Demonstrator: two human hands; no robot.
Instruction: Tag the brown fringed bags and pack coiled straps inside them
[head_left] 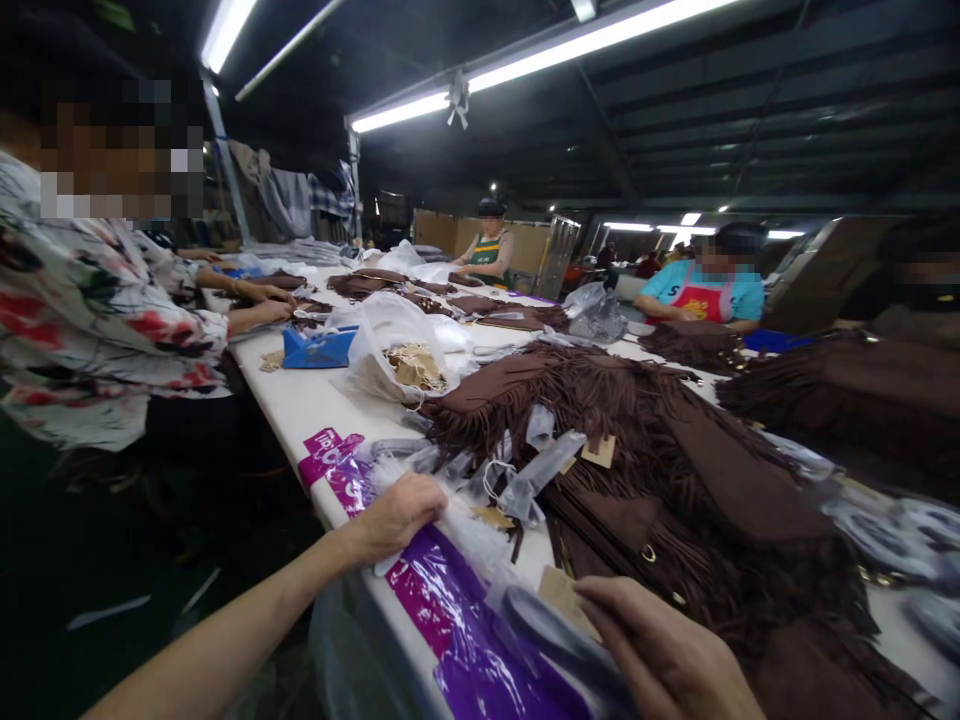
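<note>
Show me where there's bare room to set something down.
The white table is bare between the blue holder, the white plastic bag and the purple plastic, along its left edge. Crowded: rightward, under brown fringed pieces, and around the left hand and right hand.

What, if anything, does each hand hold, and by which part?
The left hand is at the clear plastic and the right hand at the tan tag; whether, or where, either is held cannot be told.
</note>
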